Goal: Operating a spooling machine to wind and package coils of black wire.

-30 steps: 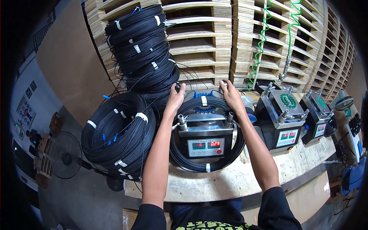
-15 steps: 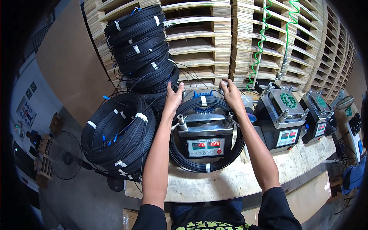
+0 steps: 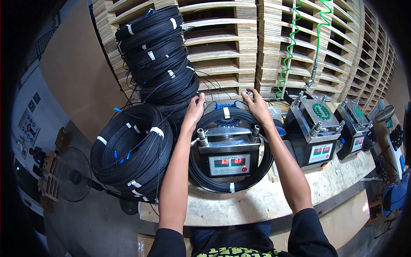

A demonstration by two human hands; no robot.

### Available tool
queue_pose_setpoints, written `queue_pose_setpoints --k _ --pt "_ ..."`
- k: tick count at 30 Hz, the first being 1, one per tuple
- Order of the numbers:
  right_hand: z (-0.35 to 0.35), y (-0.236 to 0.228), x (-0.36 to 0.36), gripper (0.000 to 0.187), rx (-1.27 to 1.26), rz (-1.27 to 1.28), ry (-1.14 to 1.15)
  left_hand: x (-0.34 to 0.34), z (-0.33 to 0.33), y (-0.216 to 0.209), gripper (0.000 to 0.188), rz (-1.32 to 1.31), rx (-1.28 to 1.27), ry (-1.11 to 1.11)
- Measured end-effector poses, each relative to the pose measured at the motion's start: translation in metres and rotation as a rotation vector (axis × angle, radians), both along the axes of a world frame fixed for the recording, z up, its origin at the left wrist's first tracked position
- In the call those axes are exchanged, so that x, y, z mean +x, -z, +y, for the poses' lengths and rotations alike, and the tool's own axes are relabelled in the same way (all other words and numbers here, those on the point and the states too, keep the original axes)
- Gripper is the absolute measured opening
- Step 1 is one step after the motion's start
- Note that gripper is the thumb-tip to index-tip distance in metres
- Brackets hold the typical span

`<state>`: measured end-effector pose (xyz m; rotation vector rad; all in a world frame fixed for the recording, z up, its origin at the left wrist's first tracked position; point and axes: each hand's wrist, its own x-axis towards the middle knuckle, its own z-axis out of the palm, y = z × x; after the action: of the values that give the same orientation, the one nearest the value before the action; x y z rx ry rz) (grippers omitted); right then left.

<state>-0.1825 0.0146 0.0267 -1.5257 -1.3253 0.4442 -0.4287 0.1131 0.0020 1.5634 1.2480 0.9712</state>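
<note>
In front of me a boxy metal machine [image 3: 229, 150] with a lit red display stands on the wooden bench. A coil of black cable [image 3: 232, 187] with white ties rings it. Blue connectors [image 3: 226, 105] sit along the machine's far edge. My left hand [image 3: 195, 113] is at the far left corner, thumb and fingers curled close together; what they hold, if anything, is hidden. At the far right corner my right hand [image 3: 257, 108] pinches a metal knob [image 3: 249, 94] between thumb and fingers. Two near knobs, left [image 3: 202, 136] and right [image 3: 255, 133], are untouched.
Left of the machine stand a wide stack of black cable coils [image 3: 132, 145] and a taller stack [image 3: 156, 55] behind. Similar machines [image 3: 314, 128] are on the right. Wooden pallets [image 3: 218, 55] and green coiled hoses [image 3: 286, 64] are beyond. A fan [image 3: 72, 173] stands at the left.
The left thumb and fingers have drawn closer together. My right fingers have shifted slightly left around the knob. The machine's display reading has changed; the cable coil stays put.
</note>
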Motion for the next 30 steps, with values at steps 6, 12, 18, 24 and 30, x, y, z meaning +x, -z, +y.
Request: queue_pose_setpoints --k 6,12,18,24,30 --pt "0.008 0.013 0.011 0.065 0.034 -0.034 0.064 0.009 0.000 0.000 0.086 -0.011 0.012 0.028" --pt "-0.004 -0.003 -0.001 0.072 -0.126 -0.081 0.130 0.003 0.005 0.004 0.085 0.021 0.005 0.038" --pt "-0.004 0.001 0.000 0.069 0.006 -0.091 0.128 0.005 0.004 0.001 0.086 0.065 0.005 0.018" --pt "-0.003 0.003 0.000 0.066 0.045 -0.060 0.110 0.004 -0.001 -0.002 0.089 0.082 0.026 -0.014" --pt "-0.001 0.005 0.003 0.063 -0.017 -0.084 0.126 0.005 0.000 -0.001 0.090 0.060 0.030 0.014"
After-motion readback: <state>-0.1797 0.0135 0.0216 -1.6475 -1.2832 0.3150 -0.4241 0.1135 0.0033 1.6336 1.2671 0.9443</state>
